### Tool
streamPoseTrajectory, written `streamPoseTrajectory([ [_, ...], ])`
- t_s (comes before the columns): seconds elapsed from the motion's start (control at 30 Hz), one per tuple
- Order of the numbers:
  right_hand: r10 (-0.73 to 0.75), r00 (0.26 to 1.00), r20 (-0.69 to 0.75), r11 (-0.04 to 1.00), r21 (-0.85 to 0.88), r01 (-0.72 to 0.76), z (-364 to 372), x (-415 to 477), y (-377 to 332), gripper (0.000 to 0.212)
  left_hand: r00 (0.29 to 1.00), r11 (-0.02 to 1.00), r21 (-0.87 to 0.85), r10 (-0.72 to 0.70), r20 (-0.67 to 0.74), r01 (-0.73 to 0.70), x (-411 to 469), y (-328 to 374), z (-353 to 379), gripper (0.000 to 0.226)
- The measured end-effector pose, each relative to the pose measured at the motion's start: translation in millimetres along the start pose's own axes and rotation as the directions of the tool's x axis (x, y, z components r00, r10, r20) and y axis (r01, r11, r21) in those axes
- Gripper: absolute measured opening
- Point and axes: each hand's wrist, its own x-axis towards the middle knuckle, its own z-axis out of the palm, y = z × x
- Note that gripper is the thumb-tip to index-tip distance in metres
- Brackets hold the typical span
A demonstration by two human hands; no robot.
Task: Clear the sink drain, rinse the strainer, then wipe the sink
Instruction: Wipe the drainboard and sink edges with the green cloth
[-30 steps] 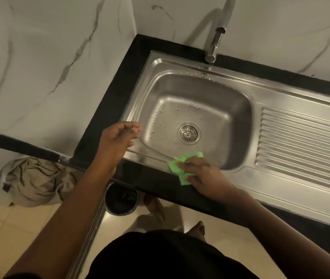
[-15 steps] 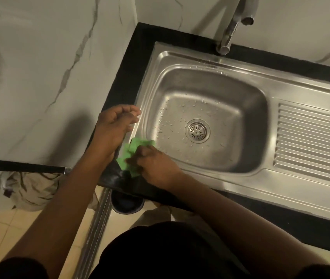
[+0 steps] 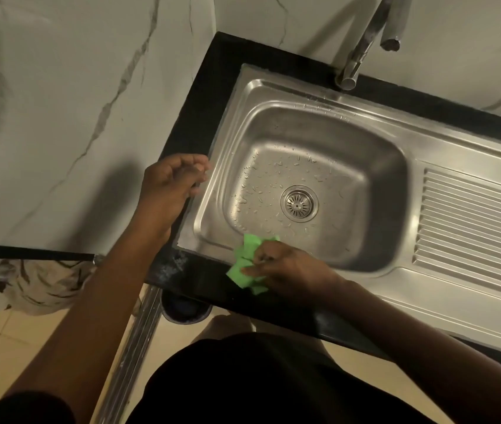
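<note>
Two hands at the sink (image 3: 445,142): the right hand (image 3: 289,267) pinches a crumpled green cloth (image 3: 243,267) on the front rim, seven o'clock from the strainer (image 3: 299,203); the left hand (image 3: 169,185) rests loosely curled, empty, at nine o'clock.

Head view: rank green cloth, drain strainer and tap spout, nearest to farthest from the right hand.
1. green cloth, gripped in the right hand on the near rim of the sink.
2. drain strainer, mid-sink.
3. tap spout, at the back rim.

Single head view looks steeply down, close over the sink (image 3: 273,96)
</note>
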Motion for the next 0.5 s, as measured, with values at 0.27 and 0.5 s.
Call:
streamPoseTrajectory([
  [0.27, 0.008, 0.996, -0.091, 1.000, -0.022, -0.010, 22.0, 128.8, -40.8, 0.047, 0.999, 1.000, 0.015, -0.011, -0.030, 0.011, 5.1, 7.8, 3.3, 0.019],
  [0.5, 0.362, 0.841, -0.403, 0.931, 0.115, -0.346, -40.7, 187.4, 31.3, 0.038, 0.997, 1.000, -0.008, -0.011, -0.079, 0.011, 8.1, 16.5, -8.2, 0.015],
])
